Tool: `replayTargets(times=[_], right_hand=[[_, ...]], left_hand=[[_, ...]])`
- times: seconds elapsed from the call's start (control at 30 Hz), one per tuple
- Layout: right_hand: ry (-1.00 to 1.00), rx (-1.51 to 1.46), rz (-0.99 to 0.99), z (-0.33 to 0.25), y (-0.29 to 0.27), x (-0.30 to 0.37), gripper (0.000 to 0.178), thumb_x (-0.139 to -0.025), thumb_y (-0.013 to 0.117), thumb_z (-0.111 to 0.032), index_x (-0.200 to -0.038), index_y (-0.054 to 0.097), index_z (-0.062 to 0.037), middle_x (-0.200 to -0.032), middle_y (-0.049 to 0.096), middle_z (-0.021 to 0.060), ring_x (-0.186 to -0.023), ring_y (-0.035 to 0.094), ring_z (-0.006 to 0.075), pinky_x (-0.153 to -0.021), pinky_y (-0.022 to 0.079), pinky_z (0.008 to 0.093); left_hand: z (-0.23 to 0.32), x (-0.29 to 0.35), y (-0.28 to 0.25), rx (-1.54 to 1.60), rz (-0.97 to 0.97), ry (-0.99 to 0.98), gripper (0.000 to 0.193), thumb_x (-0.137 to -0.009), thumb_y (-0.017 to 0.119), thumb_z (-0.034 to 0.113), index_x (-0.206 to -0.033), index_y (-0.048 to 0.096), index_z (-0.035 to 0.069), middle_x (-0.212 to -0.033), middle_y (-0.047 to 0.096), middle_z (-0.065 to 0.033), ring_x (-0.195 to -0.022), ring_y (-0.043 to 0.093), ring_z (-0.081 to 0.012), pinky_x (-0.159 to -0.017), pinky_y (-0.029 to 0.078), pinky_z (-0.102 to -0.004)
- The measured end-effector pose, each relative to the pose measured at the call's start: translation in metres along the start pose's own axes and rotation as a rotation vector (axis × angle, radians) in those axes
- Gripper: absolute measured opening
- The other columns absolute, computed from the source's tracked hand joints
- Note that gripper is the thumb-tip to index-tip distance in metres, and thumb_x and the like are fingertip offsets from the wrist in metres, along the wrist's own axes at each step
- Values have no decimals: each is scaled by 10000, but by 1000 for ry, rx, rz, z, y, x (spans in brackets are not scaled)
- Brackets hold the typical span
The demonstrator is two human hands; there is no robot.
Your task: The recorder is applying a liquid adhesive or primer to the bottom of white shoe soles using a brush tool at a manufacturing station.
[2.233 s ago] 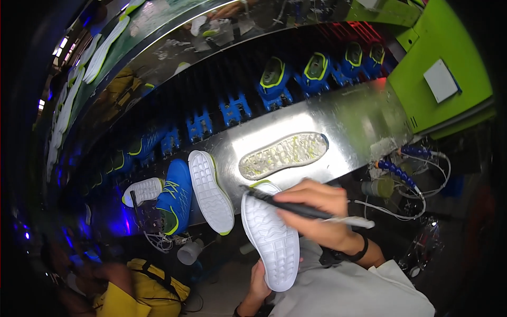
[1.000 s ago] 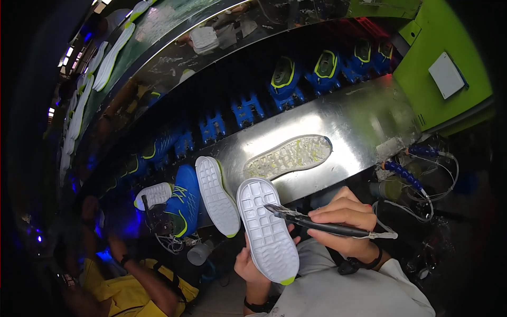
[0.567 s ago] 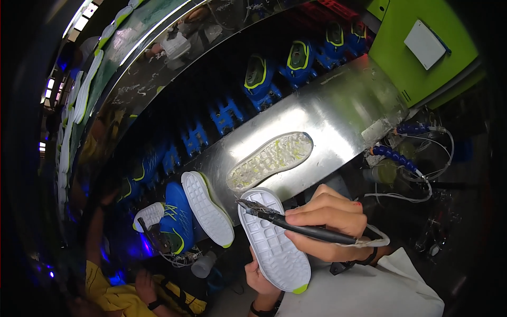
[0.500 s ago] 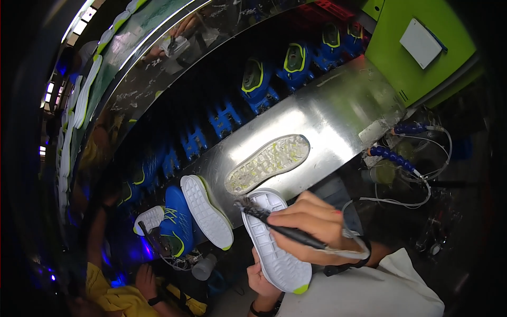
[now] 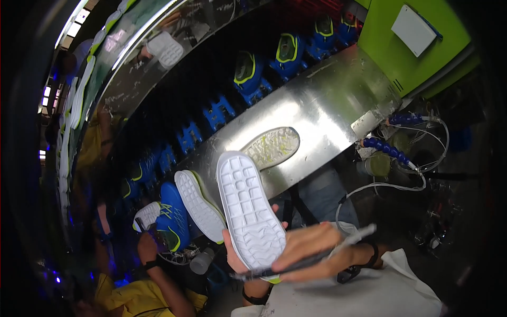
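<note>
- Head view shows the right hand (image 5: 311,253) at about five o'clock, blurred, its fingers pinched round a thin dark brush (image 5: 303,260) that lies crosswise under the heel end of a white shoe sole (image 5: 249,210).
- A moment ago the brush tip lay on the tread near the middle of the sole; now it sits at the lower end and the sole is tipped up more steeply toward the camera, which suggests the stroke has run down to that end.
- Left hand (image 5: 236,257) is mostly hidden behind the sole; a thumb and fingertips curl round its lower edge, so it grips the sole from beneath.
- Sole: matt white rubber, long oval, moulded in square blocks with a chevron patch near the heel and a yellow-green rim at the bottom.
- Just at nine o'clock of it, another white sole (image 5: 199,205) with a ribbed tread leans against a blue shoe (image 5: 171,217) with yellow-green trim.
- At twelve o'clock a shiny steel table (image 5: 327,100) carries a pale, glue-smeared sole outline (image 5: 272,147).
- At two o'clock, blue ribbed hoses (image 5: 388,150) and white tubing (image 5: 393,185).
- At seven o'clock, another person's arm (image 5: 158,274) in a yellow sleeve with a dark wristband.
</note>
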State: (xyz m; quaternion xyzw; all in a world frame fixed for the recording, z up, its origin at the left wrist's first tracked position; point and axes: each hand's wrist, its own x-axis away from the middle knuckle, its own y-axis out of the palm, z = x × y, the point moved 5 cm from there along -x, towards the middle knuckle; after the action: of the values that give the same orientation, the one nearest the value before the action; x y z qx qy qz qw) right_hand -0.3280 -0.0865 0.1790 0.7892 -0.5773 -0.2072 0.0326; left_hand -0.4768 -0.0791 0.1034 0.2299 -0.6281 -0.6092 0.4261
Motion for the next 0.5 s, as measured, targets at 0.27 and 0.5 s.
replayTargets(times=[0.27, 0.5], right_hand=[[174, 68, 89, -10, -29, 9, 337, -760, 808, 38, -1078, 698, 55, -1021, 715, 180, -765, 706, 217, -731, 564, 296], [162, 195, -102, -41, -42, 0, 282, -701, 805, 72, -973, 734, 60, -911, 726, 195, -753, 726, 255, -674, 577, 298]], left_hand=[[-2, -27, 39, -5, 112, -58, 867, -922, 425, 538, -1570, 145, 35, -1547, 194, -366, -1386, 254, -586, -1059, 373, -664], [21, -1, 37, -176, 196, -71, 795, -924, 432, 443, -1443, 332, -151, -1409, 476, -319, -1228, 566, -404, -1073, 434, -470]])
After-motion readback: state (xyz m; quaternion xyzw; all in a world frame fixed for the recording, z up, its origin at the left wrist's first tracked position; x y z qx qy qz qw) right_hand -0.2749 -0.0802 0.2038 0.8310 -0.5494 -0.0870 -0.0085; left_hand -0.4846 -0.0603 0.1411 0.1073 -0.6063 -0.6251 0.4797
